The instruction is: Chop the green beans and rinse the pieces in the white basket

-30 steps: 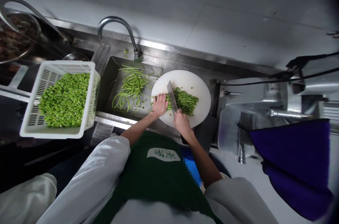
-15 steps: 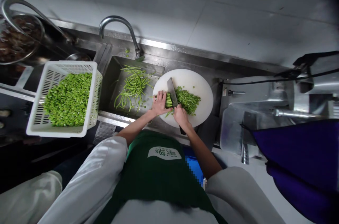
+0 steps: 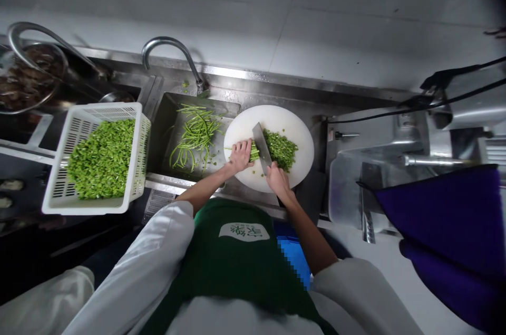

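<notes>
A round white cutting board lies over the right end of a steel sink. My left hand presses down on a bunch of green beans at the board's left side. My right hand grips the handle of a cleaver, whose blade stands just right of my left fingers. A heap of chopped green pieces lies on the board to the right of the blade.
Whole green beans lie in the sink basin under a curved tap. A white slotted basket of chopped greens sits at left. A metal bowl is far left, a steel machine and blue cloth at right.
The cleaver has gone up and down on the beans while my left hand kept hold of the bunch. The view has shifted a little.
</notes>
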`<state>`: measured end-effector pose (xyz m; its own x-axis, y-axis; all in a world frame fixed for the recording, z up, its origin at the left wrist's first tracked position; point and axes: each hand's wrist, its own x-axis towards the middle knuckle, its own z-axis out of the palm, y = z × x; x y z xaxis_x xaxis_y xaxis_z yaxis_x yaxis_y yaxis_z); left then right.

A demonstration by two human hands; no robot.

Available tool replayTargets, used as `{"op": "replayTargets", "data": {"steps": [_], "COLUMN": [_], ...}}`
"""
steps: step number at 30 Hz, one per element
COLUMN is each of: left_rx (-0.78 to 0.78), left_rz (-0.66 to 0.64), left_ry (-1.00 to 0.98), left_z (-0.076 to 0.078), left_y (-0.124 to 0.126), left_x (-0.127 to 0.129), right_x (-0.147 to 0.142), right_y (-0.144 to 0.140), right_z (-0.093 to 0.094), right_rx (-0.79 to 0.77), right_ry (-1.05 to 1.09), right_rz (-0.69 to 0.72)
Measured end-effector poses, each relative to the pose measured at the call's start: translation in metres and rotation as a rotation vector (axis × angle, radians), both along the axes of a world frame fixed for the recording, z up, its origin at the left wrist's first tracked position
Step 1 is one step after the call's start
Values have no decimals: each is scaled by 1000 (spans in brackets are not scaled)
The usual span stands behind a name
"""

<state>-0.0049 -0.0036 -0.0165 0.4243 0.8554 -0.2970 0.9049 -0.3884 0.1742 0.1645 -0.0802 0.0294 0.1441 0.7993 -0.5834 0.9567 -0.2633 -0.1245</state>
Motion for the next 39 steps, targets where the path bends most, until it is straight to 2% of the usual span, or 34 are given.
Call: {"op": "replayTargets", "data": {"steps": [3,7,9,11,14,18,22,25,30,33,36,39], "left_rx": [-18,-74,-13,55,58,57,127,125,101,102,113,130], "left_rz": [37,45,116,227,316,304,277,265,256,261,290,361], "left_ry": [-55,-275,-382,-402,-305,-182,-163,-168,-189,-209,-236,-261], "left_z": [-3,-5,-5,-6,-11,-26,-40,-44,-43,-40,-31,-22], "left_y": [2,1,-2,-6,-13,-19,-24,-24,-22,-22,-22,-23], "left_x": [5,-10,-16,-13,3,25,26,24,25,24,18,9], "right_x": [0,-1,-2,-4,-10,-12,-8,-8,-18,-19,-13,-8], "right_y": [-3,-5,-5,-6,-4,-1,6,14,21,21,21,16], "right_z": [8,33,46,52,49,39,38,31,4,-3,6,24], "right_rx": [-7,19,37,47,53,13,-28,-34,-10,18,13,15], "right_ry": [-6,-36,-46,-46,-40,-32,10,37,26,13,23,0], "right_rz": [26,45,42,59,105,110,100,103,76,83,100,97]}}
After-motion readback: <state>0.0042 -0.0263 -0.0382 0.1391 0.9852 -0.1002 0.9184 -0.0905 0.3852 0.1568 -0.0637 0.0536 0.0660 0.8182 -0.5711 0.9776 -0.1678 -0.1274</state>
